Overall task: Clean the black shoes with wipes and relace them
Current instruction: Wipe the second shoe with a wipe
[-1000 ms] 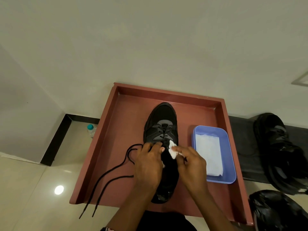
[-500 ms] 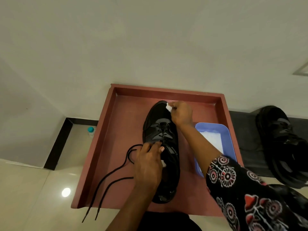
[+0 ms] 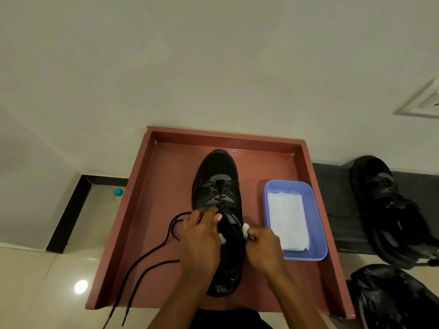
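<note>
A black shoe (image 3: 218, 176) lies toe-away in the middle of a reddish tray (image 3: 164, 176). My left hand (image 3: 200, 238) grips the shoe around its collar and holds it steady. My right hand (image 3: 264, 245) pinches a small crumpled white wipe (image 3: 245, 227) against the shoe's right side near the collar. A loose black lace (image 3: 152, 254) runs from under my left hand over the tray's front edge to the lower left. A second black shoe (image 3: 380, 200) sits off the tray at the right.
A blue plastic tub (image 3: 319, 233) holding flat white wipes (image 3: 287, 222) stands on the tray right of the shoe. A black bag (image 3: 389, 295) lies at lower right. A small bottle with a teal cap (image 3: 117, 193) stands on the floor left of the tray.
My right hand has come back from the shoe's toe to its right side near the collar, still with the wipe. My left hand has kept its hold on the shoe.
</note>
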